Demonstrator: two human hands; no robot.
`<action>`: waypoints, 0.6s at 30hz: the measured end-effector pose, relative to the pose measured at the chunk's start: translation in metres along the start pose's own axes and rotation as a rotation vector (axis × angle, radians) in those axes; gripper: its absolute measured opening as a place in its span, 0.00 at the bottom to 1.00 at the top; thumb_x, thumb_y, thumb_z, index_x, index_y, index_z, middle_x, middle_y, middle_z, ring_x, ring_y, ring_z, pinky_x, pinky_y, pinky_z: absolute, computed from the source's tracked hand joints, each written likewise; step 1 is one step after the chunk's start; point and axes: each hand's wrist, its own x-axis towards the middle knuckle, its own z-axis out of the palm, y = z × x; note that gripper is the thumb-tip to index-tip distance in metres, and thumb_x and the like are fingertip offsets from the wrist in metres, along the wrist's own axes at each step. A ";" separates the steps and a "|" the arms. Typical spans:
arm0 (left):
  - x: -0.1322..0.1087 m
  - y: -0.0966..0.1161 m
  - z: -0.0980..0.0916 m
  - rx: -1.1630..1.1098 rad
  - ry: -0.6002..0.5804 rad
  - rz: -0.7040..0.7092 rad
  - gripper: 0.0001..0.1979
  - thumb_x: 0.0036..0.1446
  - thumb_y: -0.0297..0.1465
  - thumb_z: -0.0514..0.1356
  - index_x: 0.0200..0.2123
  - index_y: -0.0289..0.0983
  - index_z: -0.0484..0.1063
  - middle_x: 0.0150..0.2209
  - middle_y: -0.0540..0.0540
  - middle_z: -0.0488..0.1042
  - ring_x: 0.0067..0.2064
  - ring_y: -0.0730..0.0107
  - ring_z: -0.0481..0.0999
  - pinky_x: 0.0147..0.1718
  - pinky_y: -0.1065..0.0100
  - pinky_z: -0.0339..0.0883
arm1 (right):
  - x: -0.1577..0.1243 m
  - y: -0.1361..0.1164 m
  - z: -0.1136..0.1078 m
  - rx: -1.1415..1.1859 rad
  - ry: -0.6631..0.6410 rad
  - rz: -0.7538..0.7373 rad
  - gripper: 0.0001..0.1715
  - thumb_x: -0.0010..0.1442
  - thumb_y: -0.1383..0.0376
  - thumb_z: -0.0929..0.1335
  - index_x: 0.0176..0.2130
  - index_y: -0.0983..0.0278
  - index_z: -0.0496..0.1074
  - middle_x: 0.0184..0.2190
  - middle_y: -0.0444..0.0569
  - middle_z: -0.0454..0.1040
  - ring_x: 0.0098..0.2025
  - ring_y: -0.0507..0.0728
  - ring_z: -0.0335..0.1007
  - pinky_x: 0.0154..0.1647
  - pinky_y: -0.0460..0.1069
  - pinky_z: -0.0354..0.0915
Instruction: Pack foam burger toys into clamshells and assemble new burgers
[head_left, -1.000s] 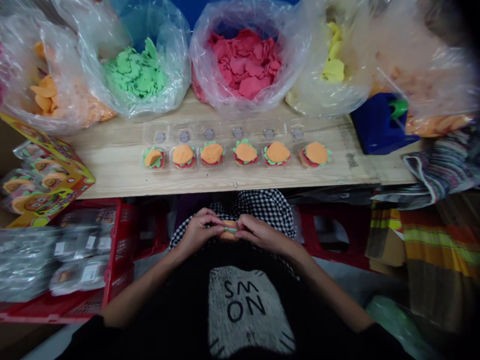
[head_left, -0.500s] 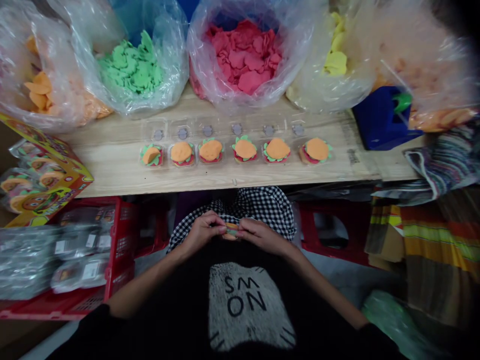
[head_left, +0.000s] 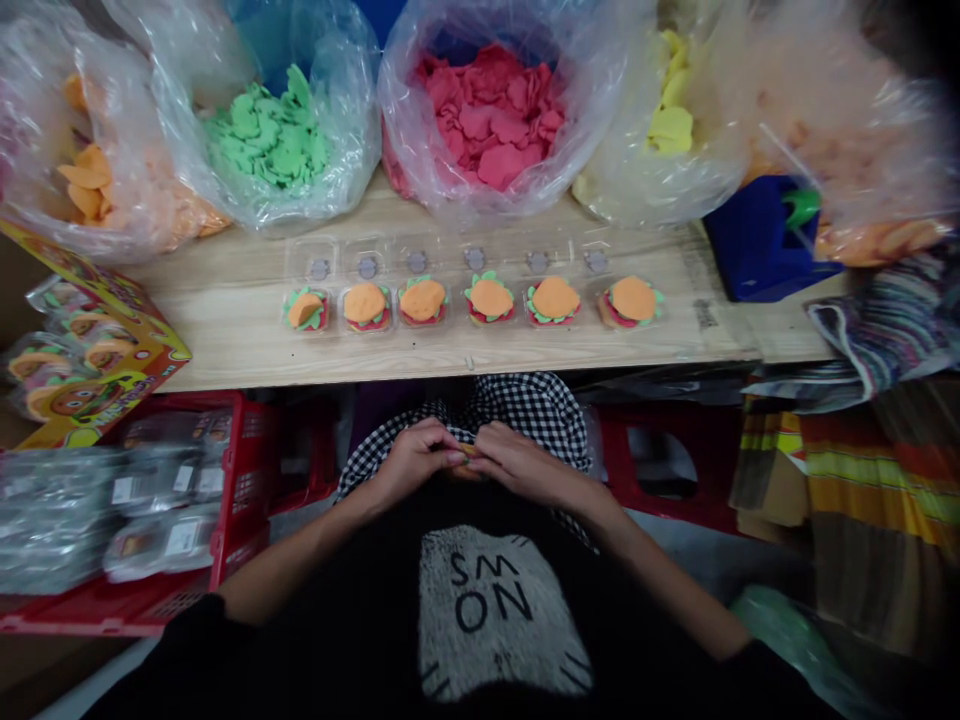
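While left hand (head_left: pixel 411 462) and right hand (head_left: pixel 521 465) pinched it, clay burger (head_left: pixel 469 449) sat between them, below tray (head_left: pixel 390 322) | long axis hidden | hands equally near | grip narrow, holding burger

A light-toned wooden workbench (head_left: pixel 225 345) runs across the area, its surface showing a plain wood grain, with a blue plastic box (head_left: pixel 754 250) at its right end. Below bench level, a red plastic crate (head_left: pixel 241 480) stands on the left and a red plastic stool (head_left: pixel 660 495) on the right. Striped woven cloth (head_left: pixel 877 490) hangs beyond the stool, beside stacked cardboard (head_left: pixel 769 490). Grey flooring (head_left: pixel 697 570) is visible at lower right. Lighting is subdued; the upper right corner is dark.
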 end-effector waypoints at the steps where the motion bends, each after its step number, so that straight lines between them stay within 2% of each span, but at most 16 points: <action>1: 0.000 0.000 0.001 0.005 -0.003 0.001 0.13 0.47 0.39 0.61 0.26 0.34 0.73 0.25 0.48 0.65 0.30 0.72 0.65 0.31 0.70 0.59 | 0.001 0.000 0.001 -0.003 -0.009 -0.013 0.15 0.63 0.59 0.56 0.28 0.63 0.60 0.28 0.46 0.61 0.33 0.54 0.55 0.34 0.48 0.53; 9: 0.000 -0.005 0.007 0.011 0.007 -0.037 0.14 0.48 0.40 0.59 0.23 0.34 0.72 0.25 0.49 0.65 0.30 0.73 0.65 0.31 0.71 0.58 | 0.001 0.009 0.010 0.084 0.018 -0.028 0.18 0.63 0.58 0.55 0.26 0.63 0.59 0.25 0.44 0.60 0.31 0.53 0.55 0.33 0.48 0.53; 15: -0.003 -0.004 -0.008 0.058 0.087 -0.031 0.11 0.51 0.37 0.58 0.26 0.35 0.71 0.26 0.49 0.64 0.31 0.72 0.64 0.34 0.70 0.59 | 0.002 0.014 0.004 0.342 0.123 0.027 0.17 0.60 0.53 0.58 0.29 0.63 0.58 0.28 0.43 0.60 0.30 0.51 0.56 0.31 0.45 0.55; 18: -0.003 0.000 -0.015 0.109 0.035 0.024 0.10 0.52 0.36 0.56 0.30 0.35 0.72 0.33 0.46 0.67 0.37 0.70 0.66 0.38 0.68 0.60 | 0.006 0.016 0.004 0.377 0.136 0.004 0.18 0.60 0.52 0.58 0.28 0.63 0.59 0.26 0.43 0.59 0.30 0.50 0.55 0.30 0.45 0.54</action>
